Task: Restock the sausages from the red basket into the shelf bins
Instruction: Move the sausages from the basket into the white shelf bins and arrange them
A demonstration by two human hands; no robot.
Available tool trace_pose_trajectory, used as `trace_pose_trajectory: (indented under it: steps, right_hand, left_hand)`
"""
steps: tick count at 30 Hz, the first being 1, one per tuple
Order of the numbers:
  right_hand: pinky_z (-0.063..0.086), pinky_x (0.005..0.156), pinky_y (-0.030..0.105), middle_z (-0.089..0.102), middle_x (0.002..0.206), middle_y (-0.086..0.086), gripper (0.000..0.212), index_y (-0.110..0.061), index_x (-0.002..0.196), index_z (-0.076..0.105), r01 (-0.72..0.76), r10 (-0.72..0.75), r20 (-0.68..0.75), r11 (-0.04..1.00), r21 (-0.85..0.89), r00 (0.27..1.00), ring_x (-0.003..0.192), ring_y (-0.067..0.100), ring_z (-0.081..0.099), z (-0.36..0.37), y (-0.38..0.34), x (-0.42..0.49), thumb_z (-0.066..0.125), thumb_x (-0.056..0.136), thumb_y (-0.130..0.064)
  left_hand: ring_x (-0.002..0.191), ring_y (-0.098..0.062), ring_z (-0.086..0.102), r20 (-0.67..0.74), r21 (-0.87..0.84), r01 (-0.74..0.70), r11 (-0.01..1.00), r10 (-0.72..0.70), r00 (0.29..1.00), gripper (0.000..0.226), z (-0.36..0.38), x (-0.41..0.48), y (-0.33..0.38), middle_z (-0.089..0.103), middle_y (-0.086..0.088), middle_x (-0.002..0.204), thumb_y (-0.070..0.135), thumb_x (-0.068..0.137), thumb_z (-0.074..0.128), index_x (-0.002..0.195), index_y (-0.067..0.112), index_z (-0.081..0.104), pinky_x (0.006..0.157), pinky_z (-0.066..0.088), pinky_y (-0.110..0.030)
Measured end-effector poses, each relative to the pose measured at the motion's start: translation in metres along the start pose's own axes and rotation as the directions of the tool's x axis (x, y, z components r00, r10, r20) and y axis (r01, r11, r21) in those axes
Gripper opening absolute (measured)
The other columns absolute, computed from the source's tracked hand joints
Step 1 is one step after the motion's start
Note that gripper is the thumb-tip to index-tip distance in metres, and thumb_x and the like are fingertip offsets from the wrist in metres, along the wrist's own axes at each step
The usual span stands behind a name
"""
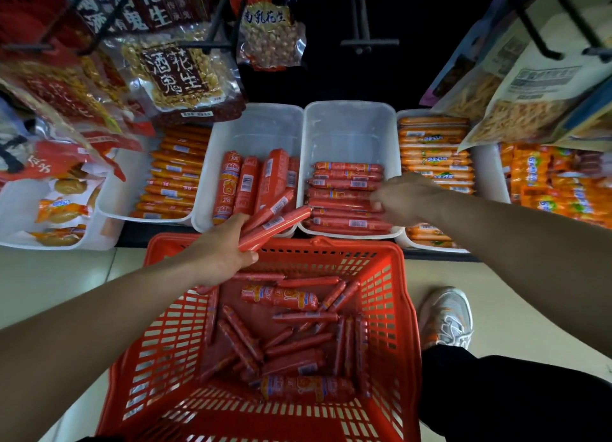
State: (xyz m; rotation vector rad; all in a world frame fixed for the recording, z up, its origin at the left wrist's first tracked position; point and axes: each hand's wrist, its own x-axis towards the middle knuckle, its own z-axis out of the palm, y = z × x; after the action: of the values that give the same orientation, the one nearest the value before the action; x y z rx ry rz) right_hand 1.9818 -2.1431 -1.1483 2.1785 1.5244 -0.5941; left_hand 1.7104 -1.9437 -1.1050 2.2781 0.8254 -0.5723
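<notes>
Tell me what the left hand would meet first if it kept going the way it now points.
Likely the stack of thin red sausages in the white bin: the left hand points up and right, and its held sausages reach that bin's front corner. Height is unclear.

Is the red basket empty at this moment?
No, many red sausages lie loose on the bottom of the red basket.
</notes>
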Motion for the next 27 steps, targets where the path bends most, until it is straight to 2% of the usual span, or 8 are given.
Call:
trace_pose_trajectory:
  steps: [2, 5, 9, 12, 15, 18, 23, 27]
  right_hand:
    - [0.046, 0.079, 0.032, 0.063, 0.093, -0.013, 0.019, -0.034, 0.099, 0.067, -0.019, 0.019, 0.027, 1.0, -0.001, 0.999, 0.091, 0.015, 0.057, 0.0, -0.002, 0.001, 0.061, 0.089, -0.05]
    - [0.036, 0.084, 0.034, 0.06, 0.095, -0.012, 0.015, -0.034, 0.099, 0.064, -0.027, 0.026, 0.007, 0.998, 0.058, 1.0, 0.089, 0.015, 0.049, 0.002, -0.016, 0.007, 0.065, 0.089, -0.046]
    - [0.047, 0.087, 0.034, 0.067, 0.104, -0.005, 0.011, -0.031, 0.101, 0.064, -0.024, 0.033, -0.123, 0.997, 0.069, 0.992, 0.098, 0.022, 0.061, 0.006, -0.034, 0.013, 0.058, 0.093, -0.035]
    - [0.044, 0.09, 0.036, 0.07, 0.107, 0.001, 0.02, -0.03, 0.106, 0.065, -0.073, 0.082, -0.222, 0.996, 0.046, 0.972, 0.102, 0.027, 0.064, 0.002, -0.032, 0.011, 0.048, 0.094, -0.031]
    - [0.043, 0.078, 0.036, 0.067, 0.112, 0.005, 0.029, -0.027, 0.112, 0.064, -0.189, 0.235, -0.255, 0.963, 0.193, 0.938, 0.103, 0.03, 0.063, -0.006, -0.006, -0.003, 0.042, 0.095, -0.035]
    - [0.05, 0.082, 0.039, 0.064, 0.12, 0.005, 0.029, -0.028, 0.115, 0.062, -0.241, 0.344, -0.248, 0.899, 0.366, 0.906, 0.107, 0.031, 0.061, 0.008, 0.025, -0.019, 0.045, 0.094, -0.038]
    - [0.048, 0.083, 0.038, 0.061, 0.127, 0.004, 0.035, -0.028, 0.124, 0.058, -0.22, 0.298, -0.201, 0.915, 0.337, 0.933, 0.111, 0.031, 0.061, 0.038, 0.032, -0.034, 0.045, 0.095, -0.043]
    - [0.049, 0.083, 0.04, 0.06, 0.126, 0.005, 0.037, -0.023, 0.124, 0.057, -0.229, 0.316, -0.223, 0.91, 0.345, 0.922, 0.109, 0.03, 0.062, 0.046, 0.03, -0.028, 0.047, 0.094, -0.042]
  left_hand:
    - [0.103, -0.016, 0.058, -0.005, -0.009, -0.002, 1.0, 0.002, 1.0, 0.063, -0.001, 0.0, 0.0, 0.056, 0.002, 0.12, 0.028, 0.092, 0.068, 0.145, 0.022, 0.035, 0.084, 0.043, -0.027]
    - [0.103, -0.016, 0.058, -0.001, -0.013, 0.003, 1.0, -0.003, 1.0, 0.063, 0.0, 0.0, 0.0, 0.057, 0.001, 0.123, 0.027, 0.092, 0.068, 0.145, 0.022, 0.035, 0.083, 0.044, -0.027]
    - [0.101, -0.015, 0.057, -0.005, -0.006, 0.0, 1.0, 0.0, 1.0, 0.063, -0.002, -0.002, 0.003, 0.057, 0.0, 0.125, 0.027, 0.092, 0.068, 0.145, 0.023, 0.034, 0.083, 0.043, -0.027]
    - [0.1, -0.015, 0.059, -0.028, 0.011, -0.02, 1.0, 0.02, 0.999, 0.064, -0.009, 0.001, 0.012, 0.059, 0.0, 0.122, 0.026, 0.091, 0.07, 0.145, 0.024, 0.035, 0.084, 0.045, -0.028]
    - [0.091, -0.015, 0.062, -0.06, 0.025, -0.077, 0.997, 0.078, 0.995, 0.059, -0.017, 0.017, 0.036, 0.062, 0.001, 0.111, 0.024, 0.091, 0.07, 0.14, 0.026, 0.038, 0.078, 0.048, -0.031]
    - [0.088, -0.017, 0.061, -0.048, 0.094, -0.145, 0.985, 0.15, 0.988, 0.056, -0.015, 0.054, 0.07, 0.063, -0.001, 0.108, 0.022, 0.091, 0.069, 0.139, 0.025, 0.039, 0.075, 0.047, -0.032]
    - [0.107, -0.023, 0.059, 0.04, 0.293, -0.214, 0.932, 0.212, 0.977, 0.067, 0.007, 0.122, 0.116, 0.057, -0.007, 0.135, 0.016, 0.09, 0.069, 0.147, 0.026, 0.035, 0.087, 0.048, -0.033]
    - [0.115, -0.024, 0.057, 0.036, 0.37, -0.231, 0.9, 0.235, 0.971, 0.063, 0.021, 0.148, 0.133, 0.054, -0.003, 0.139, 0.004, 0.09, 0.06, 0.142, 0.033, 0.042, 0.091, 0.048, -0.034]
